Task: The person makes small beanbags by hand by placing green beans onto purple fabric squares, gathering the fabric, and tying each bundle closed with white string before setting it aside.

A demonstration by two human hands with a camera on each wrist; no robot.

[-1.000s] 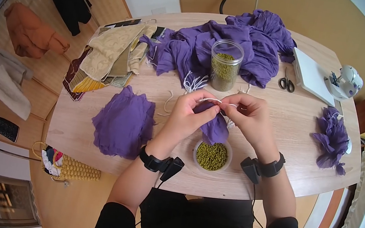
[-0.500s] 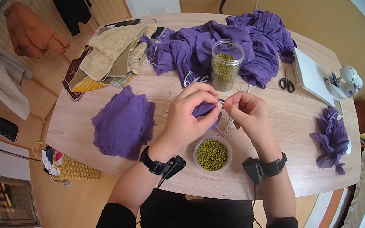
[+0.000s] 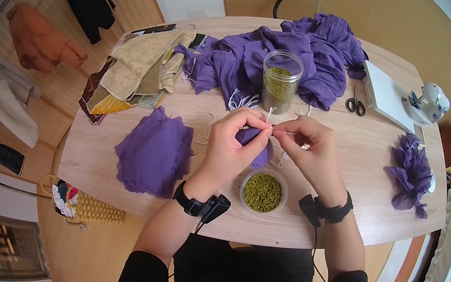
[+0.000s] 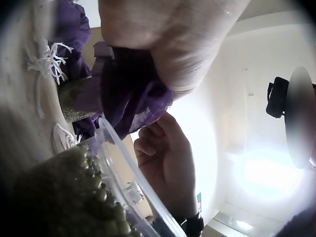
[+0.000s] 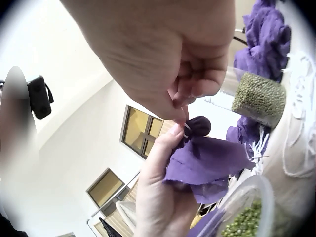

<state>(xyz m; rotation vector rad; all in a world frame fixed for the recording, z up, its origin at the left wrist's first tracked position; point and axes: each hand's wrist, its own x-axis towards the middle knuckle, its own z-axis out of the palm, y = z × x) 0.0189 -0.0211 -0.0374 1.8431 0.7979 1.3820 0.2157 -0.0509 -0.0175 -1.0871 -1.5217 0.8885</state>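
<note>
A small purple cloth piece (image 5: 207,158) is gathered into a rounded knob with white string around its neck, as the right wrist view shows. My left hand (image 3: 230,147) pinches it at that neck between thumb and fingers. Close against the left fingertips, my right hand (image 3: 313,145) pinches the thin white string (image 3: 270,113), whose loose end sticks up between the hands. Under the cloth stands a clear tub (image 3: 241,189) of small green beans (image 3: 262,193). Fingers partly hide the knot area.
Behind the hands stands a clear jar (image 3: 277,105) of green beans, before a heaped purple cloth (image 3: 324,68). Stacked purple pieces (image 3: 153,150) lie left, patterned fabrics (image 3: 137,69) farther back. Scissors (image 3: 354,105), a small sewing machine (image 3: 432,102) and a purple bundle (image 3: 409,174) are right.
The string stretched between both hands has been drawn in at the cloth's neck, and its end now points up. The cloth has risen and tucked under the left hand, uncovering the tub.
</note>
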